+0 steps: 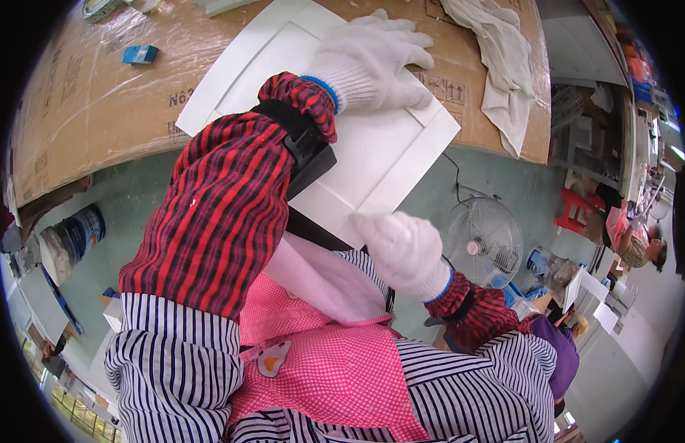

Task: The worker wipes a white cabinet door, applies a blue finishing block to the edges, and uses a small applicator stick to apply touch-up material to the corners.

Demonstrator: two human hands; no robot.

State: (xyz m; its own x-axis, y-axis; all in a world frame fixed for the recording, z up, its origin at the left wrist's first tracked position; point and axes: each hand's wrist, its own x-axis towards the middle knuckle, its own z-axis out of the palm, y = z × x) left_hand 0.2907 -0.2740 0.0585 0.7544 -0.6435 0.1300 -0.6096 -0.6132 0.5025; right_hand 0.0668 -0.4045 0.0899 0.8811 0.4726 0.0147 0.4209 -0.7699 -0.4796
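One white panel [379,159] beneath left hand [372,63]

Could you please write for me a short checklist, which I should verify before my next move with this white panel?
1. Both hands gloved, left hand and right hand: ok.
2. Left hand spread open on the white panel: ok.
3. Right hand gripping the panel's near corner: cannot tell; it is curled there, its hold hidden.
4. Panel wholly on the cardboard-covered table: not ok; its near part overhangs the edge.
5. Pale cloth apart from the panel: ok.
6. Small blue box apart from the panel: ok.
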